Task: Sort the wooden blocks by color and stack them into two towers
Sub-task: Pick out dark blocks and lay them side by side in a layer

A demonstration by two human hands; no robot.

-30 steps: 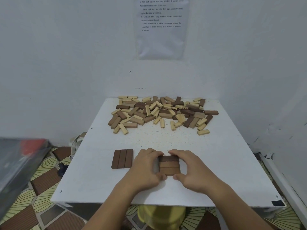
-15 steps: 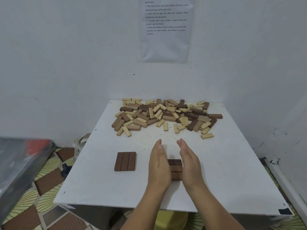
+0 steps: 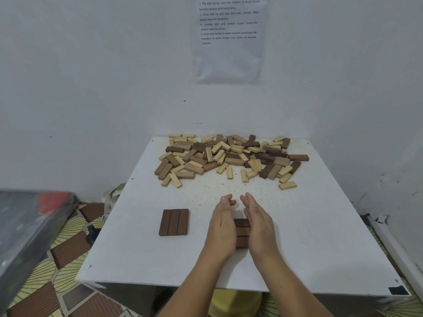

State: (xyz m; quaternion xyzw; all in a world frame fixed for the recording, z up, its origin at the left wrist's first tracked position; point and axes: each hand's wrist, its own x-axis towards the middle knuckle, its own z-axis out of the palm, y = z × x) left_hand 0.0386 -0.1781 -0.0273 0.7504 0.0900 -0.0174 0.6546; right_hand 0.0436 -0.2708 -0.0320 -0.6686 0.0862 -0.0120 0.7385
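White walls (image 3: 91, 88) and a printed sheet (image 3: 229, 40) are seen behind a white table (image 3: 309, 248), where mixed light and brown wooden blocks (image 3: 229, 156) are heaped at the far edge. Near the front, a low dark brown stack (image 3: 242, 233) is flanked by the left hand (image 3: 223, 227) and right hand (image 3: 258, 223), fingers straight, palms laid against its sides; three dark blocks (image 3: 174, 222) are lined up at left.

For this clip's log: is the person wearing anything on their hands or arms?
No. The left hand and right hand are bare: no gloves, rings, watch or bracelet visible. Both forearms are uncovered to the frame edge, no sleeves.
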